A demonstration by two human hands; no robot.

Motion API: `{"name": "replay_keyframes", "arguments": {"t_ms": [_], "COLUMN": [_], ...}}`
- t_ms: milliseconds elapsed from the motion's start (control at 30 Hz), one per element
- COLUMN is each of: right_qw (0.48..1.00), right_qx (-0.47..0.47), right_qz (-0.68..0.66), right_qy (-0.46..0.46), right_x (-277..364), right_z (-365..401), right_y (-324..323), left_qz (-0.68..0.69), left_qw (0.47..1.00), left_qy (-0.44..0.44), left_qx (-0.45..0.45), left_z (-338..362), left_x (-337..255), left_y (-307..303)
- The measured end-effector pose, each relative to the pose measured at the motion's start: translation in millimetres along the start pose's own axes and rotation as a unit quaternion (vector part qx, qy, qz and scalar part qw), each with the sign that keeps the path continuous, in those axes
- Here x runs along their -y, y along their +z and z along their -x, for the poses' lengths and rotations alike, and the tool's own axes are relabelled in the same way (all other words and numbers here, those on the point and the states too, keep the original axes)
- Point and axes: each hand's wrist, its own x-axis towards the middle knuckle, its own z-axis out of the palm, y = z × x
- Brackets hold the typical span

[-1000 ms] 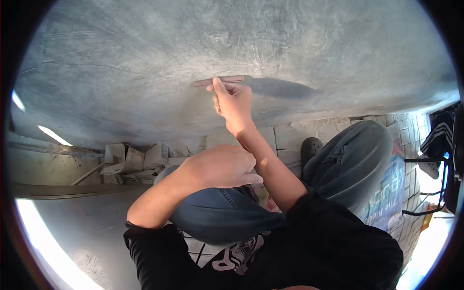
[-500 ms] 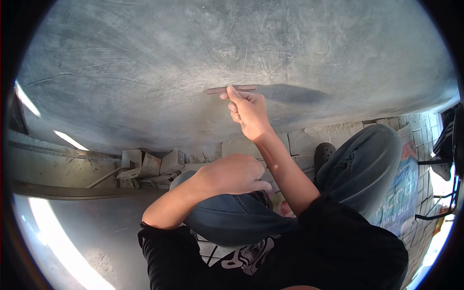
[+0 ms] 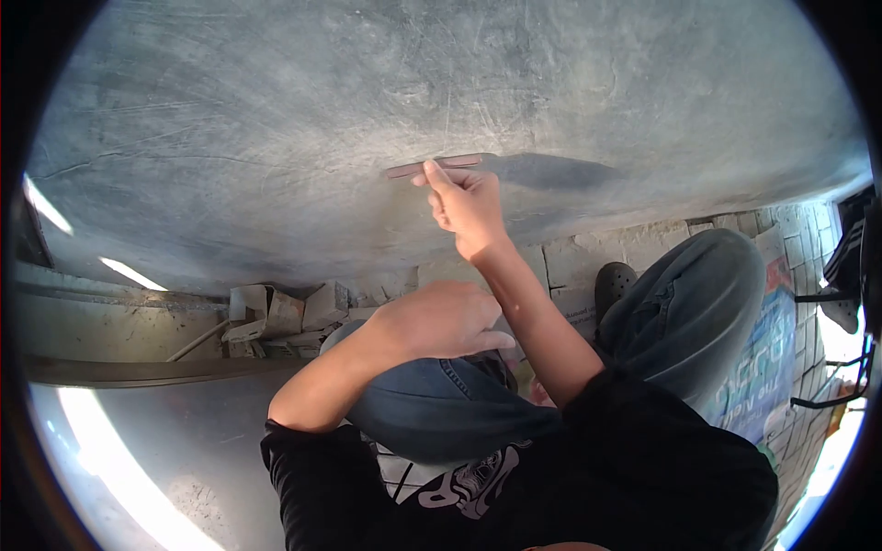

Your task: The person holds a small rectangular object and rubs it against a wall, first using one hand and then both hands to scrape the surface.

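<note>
My right hand (image 3: 467, 200) pinches a thin, straight reddish-brown strip (image 3: 462, 161) between thumb and curled fingers. The strip lies nearly level along the large grey surface (image 3: 276, 110), and a dark shadow stretches to its right. That surface is smooth, streaked with pale scratches and patches. Lower down, my left hand (image 3: 439, 319) hangs over my bent leg, its back towards me and the fingertips beside my right forearm. Its thumb stands apart from the fingers, which are partly hidden, and no object shows in it.
Broken blocks and cardboard pieces (image 3: 285, 312) lie at the foot of the grey surface. A metal sheet or panel (image 3: 175, 459) reflects sunlight at the lower left. A printed plastic sack (image 3: 758, 367) lies on the paved floor to the right, near black metal bars (image 3: 859, 376).
My right hand has shifted slightly up and left with the strip, which tilts a little more. The left hand has moved slightly up, near the right forearm.
</note>
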Motion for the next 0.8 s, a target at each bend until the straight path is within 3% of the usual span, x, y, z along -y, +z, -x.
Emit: {"name": "replay_keyframes", "arguments": {"t_ms": [133,167,267,333,467,533,633,733,800], "right_qw": [0.998,0.994,0.994,0.997,0.999,1.000,0.997,0.994,0.999], "right_qx": [-0.058,-0.094,-0.080,-0.044,-0.007,-0.013,-0.067,-0.084,-0.029], "right_qz": [0.012,0.013,-0.047,-0.053,-0.014,0.001,-0.003,0.011,0.006], "right_qy": [-0.033,-0.054,-0.058,-0.017,0.040,0.023,-0.042,-0.070,-0.028], "right_x": [29,36,36,23,10,19,38,41,27], "right_z": [8,11,11,6,4,8,12,14,6], "right_y": [-54,-69,-79,-46,-3,-17,-64,-70,-40], "left_qz": [-0.018,-0.019,-0.011,0.004,0.017,-0.001,-0.023,-0.006,-0.004], "left_qw": [0.996,0.996,0.998,0.997,1.000,0.999,0.997,0.997,0.998], "left_qy": [0.014,0.015,0.003,0.042,-0.009,-0.004,-0.024,-0.012,0.000], "left_qx": [-0.087,-0.089,-0.058,-0.058,0.011,-0.054,-0.068,-0.071,-0.063], "left_z": [9,12,15,9,2,4,14,16,7], "left_x": [24,22,10,1,-3,12,23,15,4], "left_y": [20,22,20,16,5,14,24,24,16]}}
